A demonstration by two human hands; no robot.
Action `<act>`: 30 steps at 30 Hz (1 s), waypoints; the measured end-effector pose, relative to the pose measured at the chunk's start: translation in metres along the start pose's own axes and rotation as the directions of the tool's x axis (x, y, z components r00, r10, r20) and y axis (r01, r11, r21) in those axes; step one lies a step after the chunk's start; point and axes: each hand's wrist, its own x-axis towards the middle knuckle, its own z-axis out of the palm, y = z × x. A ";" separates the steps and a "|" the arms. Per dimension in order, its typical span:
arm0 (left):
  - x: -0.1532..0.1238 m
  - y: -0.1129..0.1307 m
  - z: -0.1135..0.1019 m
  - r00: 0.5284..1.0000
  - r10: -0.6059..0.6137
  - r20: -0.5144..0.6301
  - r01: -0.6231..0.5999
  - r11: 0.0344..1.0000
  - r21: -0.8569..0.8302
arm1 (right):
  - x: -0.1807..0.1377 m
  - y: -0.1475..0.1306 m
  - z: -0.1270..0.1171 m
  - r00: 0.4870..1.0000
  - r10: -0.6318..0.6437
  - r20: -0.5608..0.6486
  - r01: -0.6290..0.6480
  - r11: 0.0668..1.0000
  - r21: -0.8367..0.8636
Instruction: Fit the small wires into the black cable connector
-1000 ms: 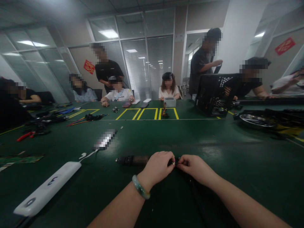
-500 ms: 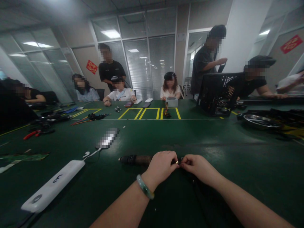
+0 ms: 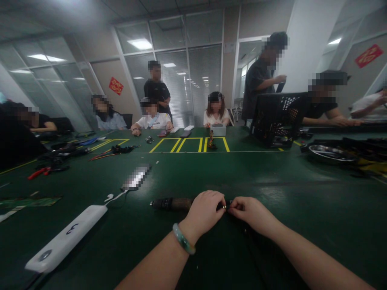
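Observation:
My left hand (image 3: 207, 209), with a green-white bangle (image 3: 184, 238) on its wrist, is closed around the rear end of a dark, pen-shaped electric screwdriver (image 3: 178, 204). The tool lies across the green table with its narrow metal tip pointing left. A small gold-coloured metal piece (image 3: 224, 207) shows at the left fingertips. Just to the right, my right hand (image 3: 252, 213) is pinched on the end of a black cable (image 3: 245, 231), which trails toward me and is hard to see against the dark tabletop. Fingertips of both hands nearly meet; whether cable and tool touch is hidden.
A white power strip (image 3: 68, 237) and a blurred phone (image 3: 136, 177) lie to the left. Red-handled pliers (image 3: 39, 173) and cables are farther left. A black computer case (image 3: 278, 121) stands at back right, near a round shiny part (image 3: 331, 154). Several people are around the table.
Both hands keep almost the same position and grip. Across the table, a standing person in black has moved to the right and straightened up.

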 end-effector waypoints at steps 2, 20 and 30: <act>0.000 -0.001 0.001 1.000 0.010 -0.010 -0.010 1.000 -0.008 | 0.000 0.000 0.000 1.000 -0.001 0.001 0.001 1.000 0.007; 0.000 -0.001 0.001 0.999 0.033 -0.002 -0.033 0.999 -0.005 | 0.001 0.004 0.001 1.000 -0.016 0.003 0.016 1.000 0.016; -0.001 -0.003 0.003 1.000 0.001 -0.030 -0.001 1.000 -0.005 | 0.002 0.006 0.003 1.000 -0.026 -0.014 0.026 0.999 0.032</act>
